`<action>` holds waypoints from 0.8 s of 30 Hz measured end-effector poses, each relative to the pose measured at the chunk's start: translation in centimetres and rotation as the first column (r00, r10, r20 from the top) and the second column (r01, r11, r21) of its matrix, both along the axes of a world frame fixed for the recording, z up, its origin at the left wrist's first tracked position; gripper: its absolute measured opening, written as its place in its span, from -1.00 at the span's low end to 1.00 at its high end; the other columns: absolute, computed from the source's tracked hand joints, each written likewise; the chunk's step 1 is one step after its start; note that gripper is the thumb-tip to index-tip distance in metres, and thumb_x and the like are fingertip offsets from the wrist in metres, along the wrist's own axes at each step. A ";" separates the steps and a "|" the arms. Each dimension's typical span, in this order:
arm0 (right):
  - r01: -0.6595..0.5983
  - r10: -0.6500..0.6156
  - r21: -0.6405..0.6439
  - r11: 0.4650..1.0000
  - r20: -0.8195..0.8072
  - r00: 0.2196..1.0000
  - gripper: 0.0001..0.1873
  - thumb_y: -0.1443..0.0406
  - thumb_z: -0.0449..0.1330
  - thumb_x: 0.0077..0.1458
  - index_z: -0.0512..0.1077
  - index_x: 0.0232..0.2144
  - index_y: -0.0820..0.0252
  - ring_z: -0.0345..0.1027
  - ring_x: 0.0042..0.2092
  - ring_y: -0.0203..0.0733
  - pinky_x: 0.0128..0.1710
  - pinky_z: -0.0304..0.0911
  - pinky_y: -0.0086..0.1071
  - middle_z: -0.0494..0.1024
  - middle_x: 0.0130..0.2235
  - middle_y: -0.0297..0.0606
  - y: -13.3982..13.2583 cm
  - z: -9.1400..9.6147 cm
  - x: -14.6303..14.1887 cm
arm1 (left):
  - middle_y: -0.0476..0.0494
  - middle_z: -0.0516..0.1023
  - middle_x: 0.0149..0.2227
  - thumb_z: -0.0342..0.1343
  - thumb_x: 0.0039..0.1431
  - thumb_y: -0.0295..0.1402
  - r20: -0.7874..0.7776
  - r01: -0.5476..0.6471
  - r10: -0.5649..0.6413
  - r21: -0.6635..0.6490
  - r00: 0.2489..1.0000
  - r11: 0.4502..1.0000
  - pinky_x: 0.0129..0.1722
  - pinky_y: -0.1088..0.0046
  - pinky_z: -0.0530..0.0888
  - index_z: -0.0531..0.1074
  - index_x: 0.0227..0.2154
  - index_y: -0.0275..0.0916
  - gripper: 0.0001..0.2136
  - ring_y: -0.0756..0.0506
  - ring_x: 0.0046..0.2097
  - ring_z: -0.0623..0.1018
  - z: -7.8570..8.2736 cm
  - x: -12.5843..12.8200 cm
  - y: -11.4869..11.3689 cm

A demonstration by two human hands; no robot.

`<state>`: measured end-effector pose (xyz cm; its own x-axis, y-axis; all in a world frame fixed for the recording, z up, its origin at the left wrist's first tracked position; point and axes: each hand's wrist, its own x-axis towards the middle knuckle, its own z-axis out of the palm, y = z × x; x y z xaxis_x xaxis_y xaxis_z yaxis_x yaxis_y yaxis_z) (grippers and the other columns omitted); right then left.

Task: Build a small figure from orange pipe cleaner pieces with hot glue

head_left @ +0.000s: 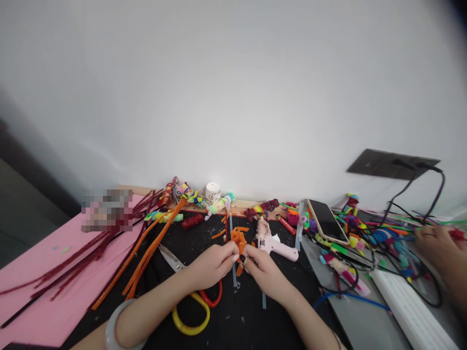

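My left hand (221,262) and my right hand (261,269) meet over the black mat (233,325). Between them, the fingertips of both pinch a bundle of short, bent orange pipe cleaner pieces (238,237). A small black dot, perhaps a bead, shows at my right fingertips. Just right of the bundle lies a pale pink hot glue gun (279,248), its nozzle towards the wall. Scissors (191,313) with yellow and red handles rest partly under my left forearm. A translucent glue stick (233,277) lies beneath the hands.
Long orange pipe cleaners (146,262) and dark red ones (95,248) lie at left, partly over a pink board (40,296). Colourful pipe cleaner figures (222,202) line the wall near a white cup (212,192). At right are a phone (326,221), power strip (412,311), cables and another person's hand (438,250).
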<state>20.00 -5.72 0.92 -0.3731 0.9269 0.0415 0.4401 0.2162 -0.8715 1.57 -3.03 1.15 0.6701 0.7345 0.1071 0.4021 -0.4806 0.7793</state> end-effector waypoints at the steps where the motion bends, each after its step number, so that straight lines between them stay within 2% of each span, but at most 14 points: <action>1: 0.009 -0.009 -0.004 1.000 -0.004 1.000 -0.81 0.44 -0.03 0.09 0.12 -0.53 0.16 0.03 -0.46 -0.34 -0.45 -0.03 -0.47 0.15 -0.52 -0.46 0.0 0.0 0.0 | 0.11 0.25 -0.59 -0.18 0.28 -0.39 0.006 -0.005 0.005 -0.005 1.000 1.000 -0.50 0.57 0.18 0.22 -0.39 -0.20 -0.85 0.05 -0.54 0.27 0.0 0.0 0.0; 7: 0.045 -0.046 -0.009 0.999 -0.047 0.998 -0.81 0.37 -0.04 0.14 0.14 -0.53 0.17 0.05 -0.46 -0.33 -0.47 -0.02 -0.46 0.16 -0.52 -0.45 0.0 0.3 0.1 | 0.13 0.24 -0.61 -0.20 0.30 -0.31 0.066 -0.024 0.027 -0.050 0.997 0.998 -0.50 0.56 0.20 0.24 -0.36 -0.22 -0.82 0.04 -0.55 0.27 -0.3 0.0 0.2; 11: 0.017 -0.017 -0.006 1.000 -0.057 0.998 -0.81 0.39 -0.03 0.14 0.15 -0.53 0.17 0.04 -0.46 -0.34 -0.46 0.00 -0.46 0.17 -0.52 -0.45 -0.1 0.5 0.0 | 0.13 0.23 -0.62 -0.22 0.31 -0.31 0.122 -0.030 0.042 -0.100 0.992 0.995 -0.50 0.56 0.21 0.25 -0.32 -0.23 -0.81 0.04 -0.57 0.27 -0.3 -0.1 0.2; 24: -0.047 0.047 -0.013 0.999 -0.013 0.999 -0.80 0.46 -0.02 0.09 0.17 -0.54 0.18 0.09 -0.44 -0.34 -0.44 -0.01 -0.46 0.23 -0.50 -0.44 -0.3 0.7 -0.2 | 0.13 0.23 -0.62 -0.20 0.31 -0.32 0.130 -0.030 0.039 -0.076 0.991 0.997 -0.49 0.56 0.21 0.23 -0.42 -0.23 -0.79 0.05 -0.56 0.26 -0.1 -0.1 0.1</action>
<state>19.83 -6.05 1.60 -0.4155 0.9090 0.0339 0.4190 0.2244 -0.8798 1.50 -2.91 1.10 0.6280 0.7660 0.1374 0.3094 -0.4078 0.8591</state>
